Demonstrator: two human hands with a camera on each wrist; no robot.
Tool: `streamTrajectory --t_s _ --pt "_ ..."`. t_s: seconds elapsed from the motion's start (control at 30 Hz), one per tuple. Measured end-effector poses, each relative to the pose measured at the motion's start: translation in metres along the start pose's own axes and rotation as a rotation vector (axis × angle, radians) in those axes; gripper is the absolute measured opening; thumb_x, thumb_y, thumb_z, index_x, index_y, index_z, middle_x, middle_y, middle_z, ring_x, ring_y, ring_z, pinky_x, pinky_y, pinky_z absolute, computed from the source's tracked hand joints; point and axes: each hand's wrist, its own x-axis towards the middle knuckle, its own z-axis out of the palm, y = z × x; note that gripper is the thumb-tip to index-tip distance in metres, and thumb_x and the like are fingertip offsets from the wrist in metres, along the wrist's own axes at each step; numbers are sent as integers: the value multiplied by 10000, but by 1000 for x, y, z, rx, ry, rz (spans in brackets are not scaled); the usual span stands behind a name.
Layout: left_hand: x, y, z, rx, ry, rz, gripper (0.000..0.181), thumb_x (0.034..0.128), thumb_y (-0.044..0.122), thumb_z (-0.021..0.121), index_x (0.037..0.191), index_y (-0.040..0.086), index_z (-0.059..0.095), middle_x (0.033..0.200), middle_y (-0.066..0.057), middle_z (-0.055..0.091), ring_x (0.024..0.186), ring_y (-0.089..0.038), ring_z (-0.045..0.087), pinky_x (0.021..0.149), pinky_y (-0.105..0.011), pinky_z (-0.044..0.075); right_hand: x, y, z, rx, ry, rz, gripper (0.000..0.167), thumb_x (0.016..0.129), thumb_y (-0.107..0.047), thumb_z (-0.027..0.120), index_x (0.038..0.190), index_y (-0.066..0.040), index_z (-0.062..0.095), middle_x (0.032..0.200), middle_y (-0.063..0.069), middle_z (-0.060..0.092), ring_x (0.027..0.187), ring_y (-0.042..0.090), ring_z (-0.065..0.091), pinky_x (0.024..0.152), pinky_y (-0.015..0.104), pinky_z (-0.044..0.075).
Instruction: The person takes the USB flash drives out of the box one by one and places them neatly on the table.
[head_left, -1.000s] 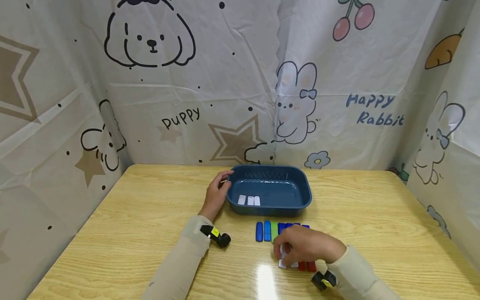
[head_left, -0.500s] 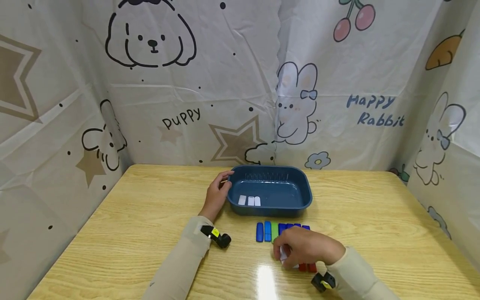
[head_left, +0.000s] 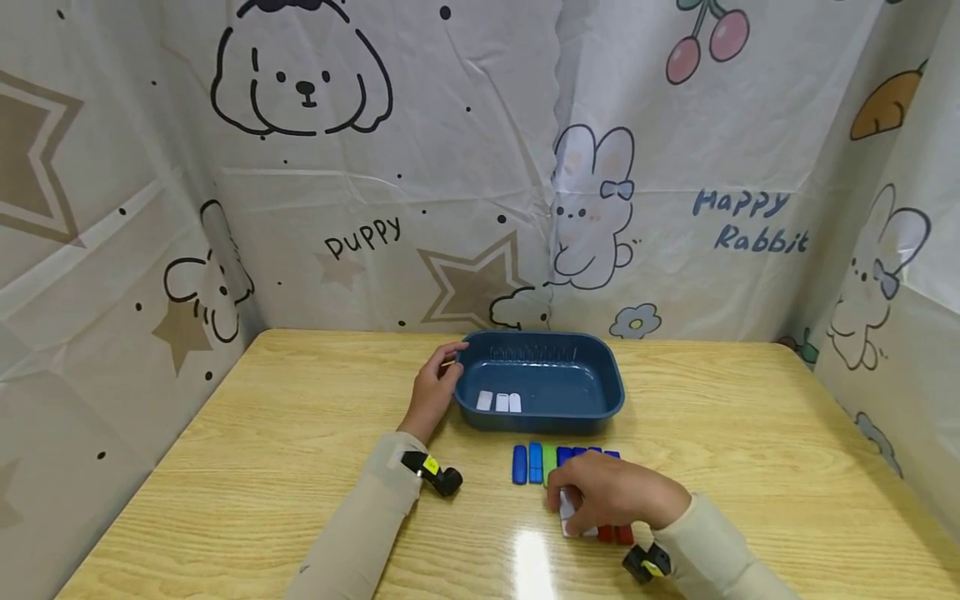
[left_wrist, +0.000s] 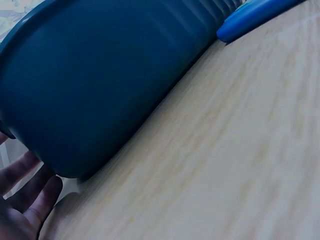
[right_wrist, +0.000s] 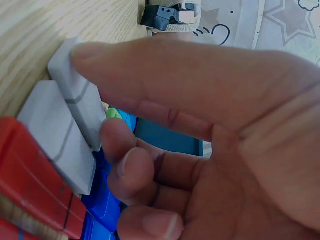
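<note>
Little has moved since half a second ago; the right hand (head_left: 618, 492) keeps its place. One flat, oblong white block (right_wrist: 77, 92), seemingly plastic: on the pale wood table (head_left: 712, 433), ends pinched between thumb and curled fingers; second white block (right_wrist: 61, 137) just beside. Step, I judge: securing grip; next calls for a straight lift past that neighbour. Beyond: rounded dark-blue tub (head_left: 536, 423), three small white pieces (head_left: 502, 403) leftward, open floor rightward, left hand (head_left: 432, 392) relaxed against its wall.
</note>
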Motion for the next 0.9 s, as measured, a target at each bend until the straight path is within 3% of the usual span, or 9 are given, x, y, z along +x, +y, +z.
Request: streamTrajectory --t_s 0.3,0.5,0.9 --pt "1 -3 0 -8 -6 11 332 932 162 530 1240 245 622 1288 -17 584 1228 -225 494 1035 -440 406 1 1 -3 -7 16 -15 204 758 -152 801 904 -220 675 745 -53 561 668 76 489 596 245 434" --pt "3 -4 -1 -9 -2 4 333 930 166 531 1237 257 623 1287 -14 585 1220 -232 507 1023 -443 418 1 1 -13 -31 120 -113 189 797 -134 760 972 -164 695 742 -72 554 661 57 488 598 235 444" --pt "-1 0 1 -13 6 0 325 918 129 532 1220 208 623 1292 -19 581 1216 -244 502 1025 -442 412 9 -4 -34 -61 346 -183 162 854 -206 724 1001 -153 681 774 -63 537 721 123 502 603 244 441"
